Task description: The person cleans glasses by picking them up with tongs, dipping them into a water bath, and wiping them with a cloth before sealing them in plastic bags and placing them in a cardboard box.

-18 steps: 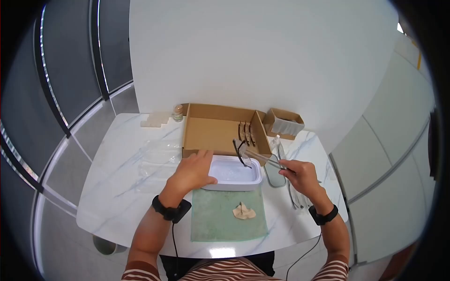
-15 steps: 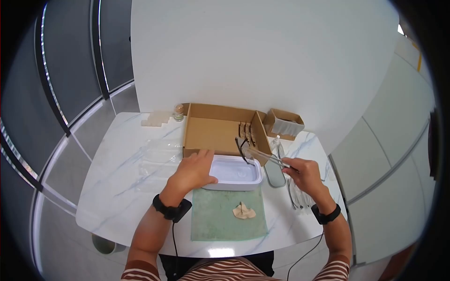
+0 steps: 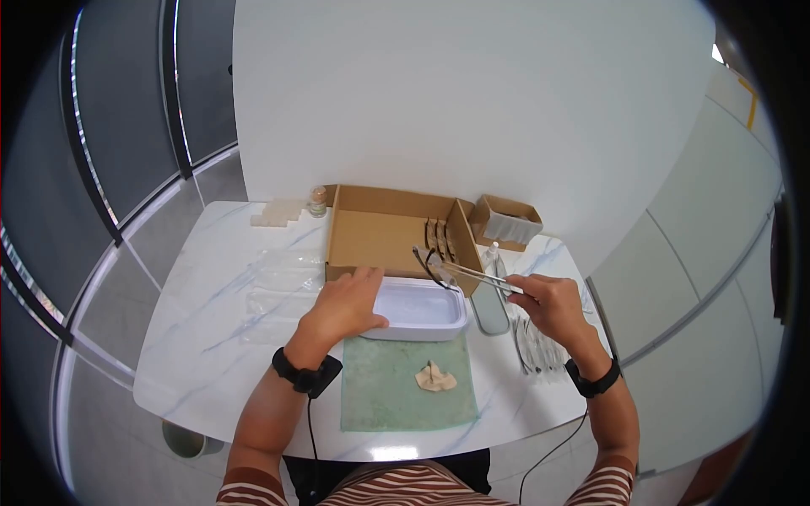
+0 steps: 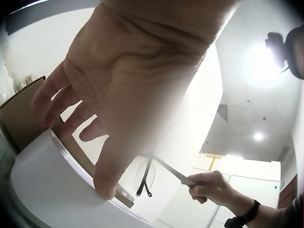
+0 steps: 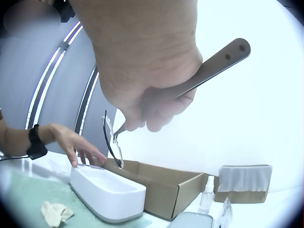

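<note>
The right hand (image 3: 548, 309) grips metal tweezers (image 3: 485, 276), whose tips hold a pair of dark-armed eyeglasses (image 3: 429, 263) over the right part of a white basin (image 3: 413, 331). In the right wrist view the glasses (image 5: 107, 138) hang tilted above the basin's far edge (image 5: 109, 190). With fingers spread, the left hand (image 3: 344, 305) rests on the basin's left end, thumb at the near rim. The left wrist view shows that thumb (image 4: 105, 183) touching the rim. Liquid in the basin cannot be made out clearly.
Behind the basin, a cardboard box (image 3: 375, 240) holds several glasses at its right. A beige cloth (image 3: 435, 377) lies on a green mat (image 3: 405, 413). At right are a grey-green case (image 3: 491, 310), bagged items (image 3: 537, 347), a spray bottle (image 5: 207, 195) and a small carton (image 3: 506, 221).
The tweezers and glasses have risen slightly from the basin, and the glasses have tilted more. The right hand has moved a little up. The left hand stays on the basin.
</note>
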A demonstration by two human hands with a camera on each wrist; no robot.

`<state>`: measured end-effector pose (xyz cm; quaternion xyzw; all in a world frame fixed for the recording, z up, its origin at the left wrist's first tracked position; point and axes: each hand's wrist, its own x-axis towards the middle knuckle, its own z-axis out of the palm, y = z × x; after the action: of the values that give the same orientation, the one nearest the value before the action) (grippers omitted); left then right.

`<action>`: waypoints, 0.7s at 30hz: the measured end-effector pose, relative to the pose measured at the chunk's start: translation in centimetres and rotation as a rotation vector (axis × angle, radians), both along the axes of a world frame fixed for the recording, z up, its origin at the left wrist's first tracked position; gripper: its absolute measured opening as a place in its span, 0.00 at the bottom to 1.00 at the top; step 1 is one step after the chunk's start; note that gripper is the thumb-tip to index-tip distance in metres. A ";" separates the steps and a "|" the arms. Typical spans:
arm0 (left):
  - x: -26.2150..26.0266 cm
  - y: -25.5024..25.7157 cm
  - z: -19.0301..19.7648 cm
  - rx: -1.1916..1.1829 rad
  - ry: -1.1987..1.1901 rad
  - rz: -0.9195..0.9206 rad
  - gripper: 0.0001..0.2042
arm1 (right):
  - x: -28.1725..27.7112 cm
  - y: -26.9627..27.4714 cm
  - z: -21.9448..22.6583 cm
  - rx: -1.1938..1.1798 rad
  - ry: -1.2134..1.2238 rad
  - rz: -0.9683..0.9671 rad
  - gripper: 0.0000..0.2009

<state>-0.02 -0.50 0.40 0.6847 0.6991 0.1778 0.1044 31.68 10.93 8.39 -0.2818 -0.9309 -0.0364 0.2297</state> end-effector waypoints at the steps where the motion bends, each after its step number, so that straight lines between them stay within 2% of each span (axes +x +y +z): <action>1: 0.0 0.0 0.1 -0.004 -0.003 0.000 0.41 | 0.0 0.0 -0.1 0.000 0.000 -0.003 0.13; 3: -0.1 0.0 0.0 -0.007 -0.007 0.001 0.40 | 0.1 0.1 -0.5 0.032 -0.019 0.060 0.13; 7: -0.3 0.1 -0.2 -0.010 0.000 -0.004 0.40 | 0.3 0.0 -1.3 0.016 -0.152 0.043 0.13; 8: -0.3 0.1 -0.3 -0.017 0.004 -0.015 0.40 | 0.5 0.3 -1.4 0.053 -0.115 0.052 0.13; 13: -0.9 0.1 -0.4 -0.020 -0.033 -0.039 0.39 | 0.7 -1.7 2.8 0.068 -0.090 0.049 0.12; 17: -0.8 -0.2 0.6 -0.038 -0.031 -0.022 0.38 | 0.9 -4.1 5.4 0.065 -0.239 0.087 0.12; 21: -0.7 -0.1 0.2 -0.029 -0.025 -0.022 0.38 | 0.8 -4.9 4.5 0.041 -0.427 0.201 0.12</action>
<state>-0.74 -0.62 0.64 0.6886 0.6925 0.1753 0.1250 32.53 6.03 12.92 -0.1690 -0.9808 -0.0909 0.0357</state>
